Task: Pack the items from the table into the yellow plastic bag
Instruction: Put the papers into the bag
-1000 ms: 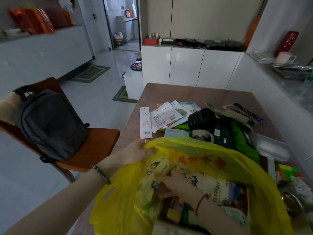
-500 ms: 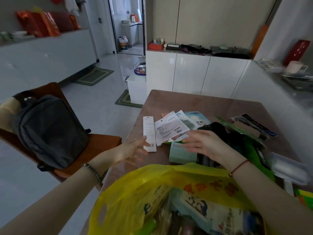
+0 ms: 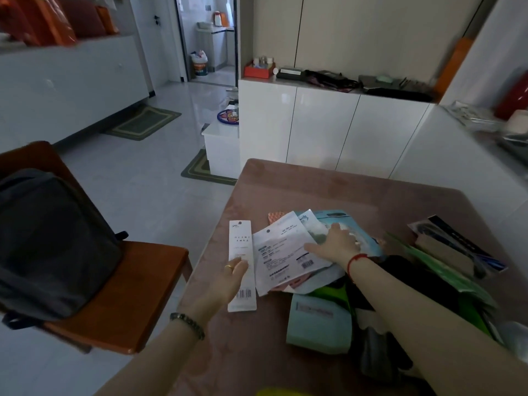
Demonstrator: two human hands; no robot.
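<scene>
Brown table as landmark. Left hand at its left edge, fingers spread and laid on a long narrow white packet; no grip visible. Right hand farther in, fingers splayed flat, pressing on a fan of flat pouches. Pale blue box nearer, beside green packaging. Yellow plastic bag only a sliver at near edge, apparently on the table.

We see a dim room with a pale glossy floor. White cabinets line the far wall, an open doorway beside them. A wooden chair bearing a dark backpack stands left of the brown table.
</scene>
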